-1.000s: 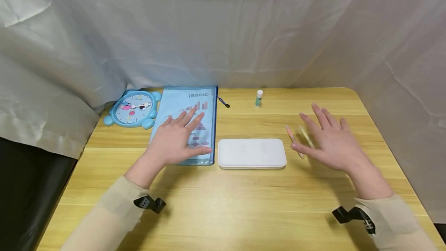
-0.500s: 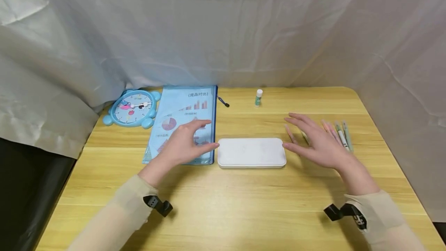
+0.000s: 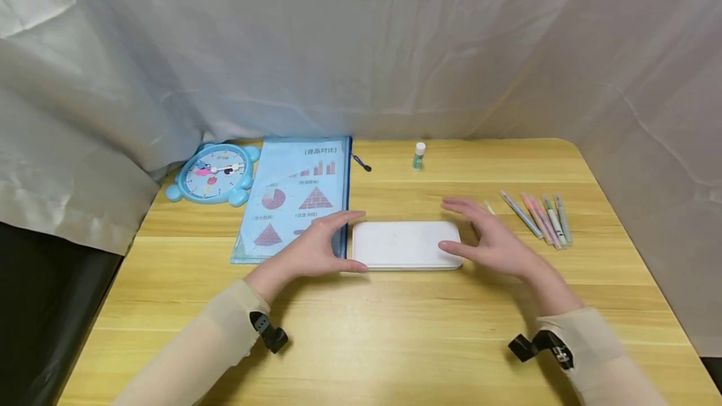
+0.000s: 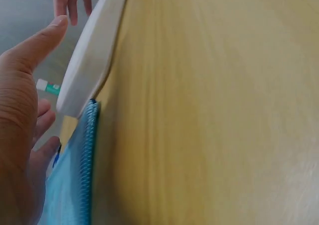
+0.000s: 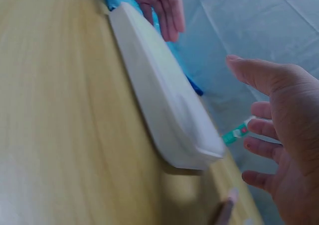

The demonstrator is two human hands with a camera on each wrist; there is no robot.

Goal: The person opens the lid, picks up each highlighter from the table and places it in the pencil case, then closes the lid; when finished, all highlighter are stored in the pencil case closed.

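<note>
A white rectangular case (image 3: 406, 244) with rounded corners lies flat on the wooden table. At its left end is my left hand (image 3: 316, 246), thumb and fingers spread apart, over the edge of a blue zip folder (image 3: 276, 199). My right hand (image 3: 491, 243) hovers at the other end, its thumb over the case's top in the head view. In the right wrist view a gap shows between that hand (image 5: 294, 130) and the case (image 5: 164, 90). The left wrist view likewise shows the left thumb (image 4: 42, 43) apart from the case. Neither hand holds anything.
Several coloured pens (image 3: 544, 221) lie to the right, and a yellowish pen (image 3: 489, 207) is partly hidden by the right hand. A glue stick (image 3: 418, 156) stands at the back. Left of the folder lies a blue toy clock (image 3: 214, 174). A grey curtain (image 3: 361, 49) hangs behind the table.
Both hands have moved inward to the two ends of the white case and turned so thumbs and fingers face each other. The pens at right have come into view. The case has not moved.
</note>
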